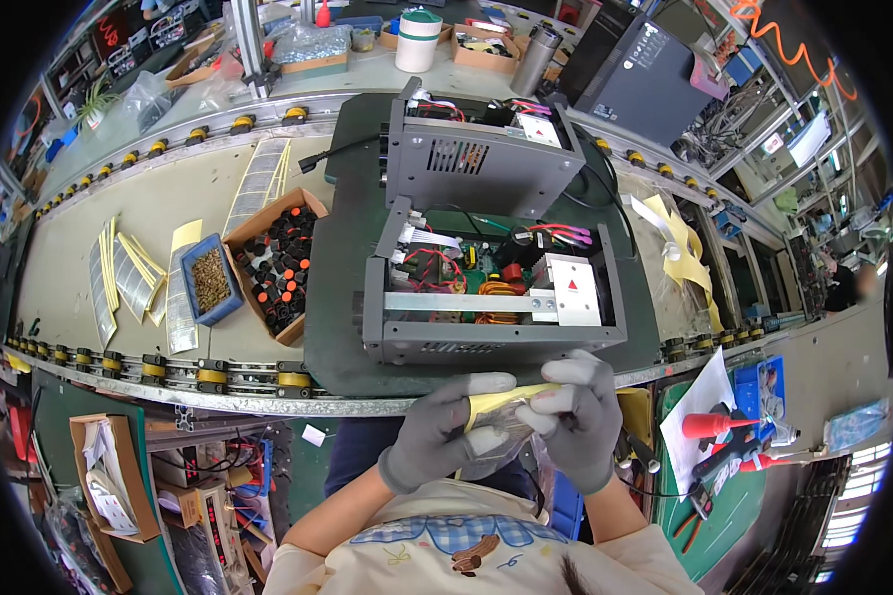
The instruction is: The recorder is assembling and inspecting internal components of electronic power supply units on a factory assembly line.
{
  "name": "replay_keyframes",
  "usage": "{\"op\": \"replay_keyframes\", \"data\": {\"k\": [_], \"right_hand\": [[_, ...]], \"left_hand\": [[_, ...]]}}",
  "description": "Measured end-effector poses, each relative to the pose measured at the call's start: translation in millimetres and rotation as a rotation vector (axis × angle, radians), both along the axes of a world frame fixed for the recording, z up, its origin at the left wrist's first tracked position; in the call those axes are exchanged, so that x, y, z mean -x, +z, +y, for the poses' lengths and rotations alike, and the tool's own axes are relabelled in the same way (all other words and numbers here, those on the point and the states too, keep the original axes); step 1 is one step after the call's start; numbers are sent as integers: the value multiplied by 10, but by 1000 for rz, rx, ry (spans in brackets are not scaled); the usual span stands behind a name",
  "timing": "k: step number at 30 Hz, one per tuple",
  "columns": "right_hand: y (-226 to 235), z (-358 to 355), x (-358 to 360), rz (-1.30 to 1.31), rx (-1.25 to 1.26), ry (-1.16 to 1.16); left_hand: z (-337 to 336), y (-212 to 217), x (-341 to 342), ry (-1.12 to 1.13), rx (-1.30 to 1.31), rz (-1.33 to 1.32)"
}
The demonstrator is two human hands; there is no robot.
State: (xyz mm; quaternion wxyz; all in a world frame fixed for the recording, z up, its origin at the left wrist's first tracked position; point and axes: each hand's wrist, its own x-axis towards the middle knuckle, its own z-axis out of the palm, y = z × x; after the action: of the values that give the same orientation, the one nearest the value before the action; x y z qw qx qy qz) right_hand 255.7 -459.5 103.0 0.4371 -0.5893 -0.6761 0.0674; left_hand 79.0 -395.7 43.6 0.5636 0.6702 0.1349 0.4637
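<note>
1. Head view, grip: your L hand [429, 436], gloved, has the L end of a thin yellow-backed sheet [503, 402] pinched btwn thumb & fingers. Your R hand [587, 426], also gloved, pinches the R end. Both grips are closed on it; exact fingertip contact on the R is partly hidden.
2. Sheet loc.: near side, ctr., in front of your body & just off the near edge of the dark mat [335, 342]. Its lower part looks greyish & see-through.
3. Beyond it, on the mat: near unit [506, 349], top uncovered, wiring & a white plate [574, 286] showing; far unit [481, 169] behind it.
4. Left of mat: carton [258, 220] of black & orange caps [283, 263], then a blue tub [218, 312] w/ small parts, then similar strips [181, 288] lying flat. Right: loose yellow backing paper [687, 266].
5. Step, my guess: you're separating a film or label from its backing, approx. midway; can't tell how much is free.
6. Next move prob. calls for a firm L hold, a slow, even R pull, & no creases or fingers on any sticky face.
</note>
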Motion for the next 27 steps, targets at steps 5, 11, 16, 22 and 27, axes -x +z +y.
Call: {"op": "replay_keyframes", "data": {"k": [5, 11, 16, 22, 27], "right_hand": [[-25, -39, -22, -376, -269, -31], [-34, -13, -27, -423, -375, -31], [-85, 28, 12, -361, -302, -87], [-38, -227, 58, 286, 272, -77], [-36, -59, 28, -152, 229, 8]], "left_hand": [[-15, -24, -7, 62, -74, 113], [-173, -56, -72, 32, 33, 189], [-269, -96, -90, 116, 253, 82], [-382, -167, -113, 85, 376, -92], [-474, -370, -150, 37, 621, -8]]}}
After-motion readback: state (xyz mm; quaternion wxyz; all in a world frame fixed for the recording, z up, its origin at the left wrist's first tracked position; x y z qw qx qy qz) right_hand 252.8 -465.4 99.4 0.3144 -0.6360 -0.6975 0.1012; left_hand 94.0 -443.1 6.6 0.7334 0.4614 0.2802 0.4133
